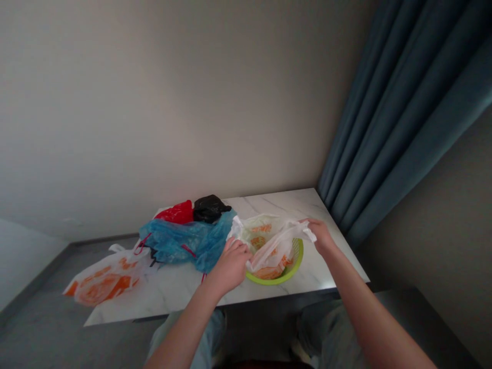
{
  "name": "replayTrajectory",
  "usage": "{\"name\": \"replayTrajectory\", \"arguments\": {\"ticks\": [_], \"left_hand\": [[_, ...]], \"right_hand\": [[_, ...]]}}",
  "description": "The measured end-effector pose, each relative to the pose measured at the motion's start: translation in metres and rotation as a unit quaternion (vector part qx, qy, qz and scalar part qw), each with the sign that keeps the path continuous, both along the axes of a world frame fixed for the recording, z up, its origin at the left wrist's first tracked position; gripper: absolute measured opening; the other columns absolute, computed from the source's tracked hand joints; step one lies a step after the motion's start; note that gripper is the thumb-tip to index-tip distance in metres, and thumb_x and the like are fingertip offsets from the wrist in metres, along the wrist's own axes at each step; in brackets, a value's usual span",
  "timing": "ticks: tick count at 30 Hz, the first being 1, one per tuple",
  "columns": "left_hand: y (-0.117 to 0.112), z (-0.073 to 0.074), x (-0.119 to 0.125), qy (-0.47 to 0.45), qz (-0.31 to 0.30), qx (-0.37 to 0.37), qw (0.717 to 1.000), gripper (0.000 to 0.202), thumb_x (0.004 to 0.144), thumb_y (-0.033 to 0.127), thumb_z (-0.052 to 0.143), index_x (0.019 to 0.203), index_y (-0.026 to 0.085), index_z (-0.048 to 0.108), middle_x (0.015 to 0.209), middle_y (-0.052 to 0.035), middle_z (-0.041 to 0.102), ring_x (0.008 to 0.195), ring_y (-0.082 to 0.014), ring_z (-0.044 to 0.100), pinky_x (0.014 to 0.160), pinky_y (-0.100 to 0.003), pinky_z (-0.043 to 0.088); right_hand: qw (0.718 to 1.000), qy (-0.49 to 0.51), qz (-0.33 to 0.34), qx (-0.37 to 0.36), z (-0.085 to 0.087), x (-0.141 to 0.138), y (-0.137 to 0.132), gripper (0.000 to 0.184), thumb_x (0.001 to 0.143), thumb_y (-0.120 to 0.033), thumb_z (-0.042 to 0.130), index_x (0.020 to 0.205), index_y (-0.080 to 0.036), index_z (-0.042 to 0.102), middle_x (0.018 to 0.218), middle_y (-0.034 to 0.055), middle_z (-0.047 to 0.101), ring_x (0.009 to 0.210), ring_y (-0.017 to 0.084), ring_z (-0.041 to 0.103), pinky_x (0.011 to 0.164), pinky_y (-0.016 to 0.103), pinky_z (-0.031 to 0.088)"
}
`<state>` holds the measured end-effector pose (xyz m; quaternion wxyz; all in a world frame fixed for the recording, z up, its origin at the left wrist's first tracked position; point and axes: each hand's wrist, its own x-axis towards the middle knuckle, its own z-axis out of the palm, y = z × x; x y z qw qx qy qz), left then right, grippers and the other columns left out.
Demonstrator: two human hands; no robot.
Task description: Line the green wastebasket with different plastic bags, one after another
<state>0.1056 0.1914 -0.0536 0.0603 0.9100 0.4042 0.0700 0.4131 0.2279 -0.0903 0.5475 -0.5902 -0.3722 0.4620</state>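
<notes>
A white plastic bag (274,251) with orange print sits in a yellow-green basket (299,259), its mouth spread apart above the rim. On the left edge of the bag's mouth, my left hand (232,264) is closed with curled fingers. My right hand (320,234) pinches the opposite edge, near a loose white handle, and its fingertips are partly covered by the plastic. The inside of the bag shows pale plastic and orange print; whether anything lies at the bottom I cannot tell.
Left of the basket lie a crumpled blue plastic bag (180,243), a red bag (177,212), a black bag (209,208) and another white-and-orange bag (105,279) overhanging the marble-patterned table (169,297). Behind stands a wall; a dark blue curtain (376,138) hangs at the right.
</notes>
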Motion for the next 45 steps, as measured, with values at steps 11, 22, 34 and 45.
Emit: {"name": "replayTrajectory", "arguments": {"ticks": [11, 22, 34, 45], "left_hand": [[0.018, 0.005, 0.041, -0.085, 0.019, -0.013, 0.996, 0.023, 0.094, 0.017, 0.041, 0.095, 0.019, 0.065, 0.101, -0.0078, 0.065, 0.103, -0.0229, 0.059, 0.101, -0.044, 0.045], [0.064, -0.023, 0.057, -0.086, 0.126, 0.081, 0.985, 0.04, 0.089, 0.011, 0.044, 0.127, 0.011, 0.056, 0.141, -0.0211, 0.045, 0.135, -0.0341, 0.044, 0.112, -0.05, 0.037], [0.101, -0.052, 0.017, -0.176, 0.249, -0.111, 0.946, 0.036, 0.096, 0.037, 0.043, 0.121, 0.017, 0.059, 0.107, -0.0156, 0.07, 0.1, -0.0293, 0.067, 0.092, -0.042, 0.048], [0.112, -0.059, 0.003, -0.287, 0.283, -0.111, 0.909, 0.013, 0.09, 0.033, 0.054, 0.09, 0.023, 0.063, 0.082, -0.0037, 0.066, 0.082, -0.0213, 0.063, 0.073, -0.03, 0.045]], "right_hand": [[0.972, -0.218, -0.085, -0.012, 0.017, 0.007, 0.013, 0.036, 0.076, -0.025, 0.039, 0.084, -0.016, 0.072, 0.097, 0.0122, 0.075, 0.091, 0.024, 0.068, 0.075, 0.03, 0.049], [0.874, -0.425, 0.156, -0.175, 0.01, 0.009, 0.022, 0.024, 0.082, -0.035, 0.061, 0.079, -0.014, 0.071, 0.082, 0.0097, 0.072, 0.076, 0.021, 0.064, 0.067, 0.029, 0.043], [0.873, -0.479, -0.023, -0.091, -0.001, -0.017, 0.055, 0.028, 0.073, -0.011, 0.046, 0.09, -0.016, 0.068, 0.087, 0.0099, 0.071, 0.084, 0.024, 0.063, 0.075, 0.031, 0.046], [0.845, -0.524, -0.023, -0.109, -0.021, -0.055, 0.066, 0.027, 0.092, -0.03, 0.042, 0.083, -0.016, 0.063, 0.084, 0.014, 0.068, 0.094, 0.027, 0.064, 0.081, 0.035, 0.046]]}}
